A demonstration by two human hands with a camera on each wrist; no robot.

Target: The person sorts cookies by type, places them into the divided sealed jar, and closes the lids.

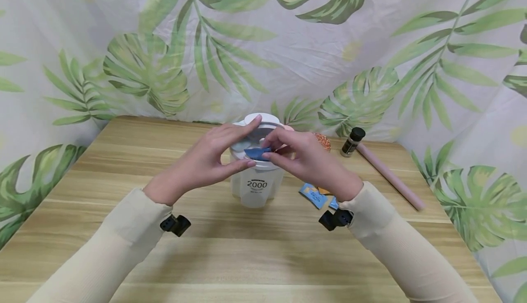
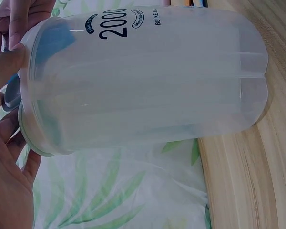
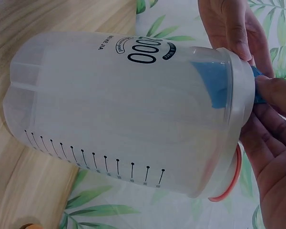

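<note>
A translucent storage container [image 1: 255,191] marked 2000 stands upright on the table, the white flap [image 1: 261,118] of its lid raised. My left hand [image 1: 206,154] holds the lid from the left, thumb at the front rim and fingers toward the back. Between right thumb and fingertips, my right hand [image 1: 304,154] pinches a blue packet [image 1: 255,154] in the lid's opening. Part of that packet [image 3: 213,86] shows through the clear wall in the right wrist view, just under the lid. The container's lower part [image 2: 205,81] looks bare inside.
Right of the container lie blue packets [image 1: 313,195] and an orange packet [image 1: 325,191], partly hidden by my right arm. Farther back are an orange-red patterned thing [image 1: 323,141], a black-capped jar [image 1: 352,142] and a pink rod [image 1: 391,177]. A leaf-print cloth hangs behind the wooden table [image 1: 123,156].
</note>
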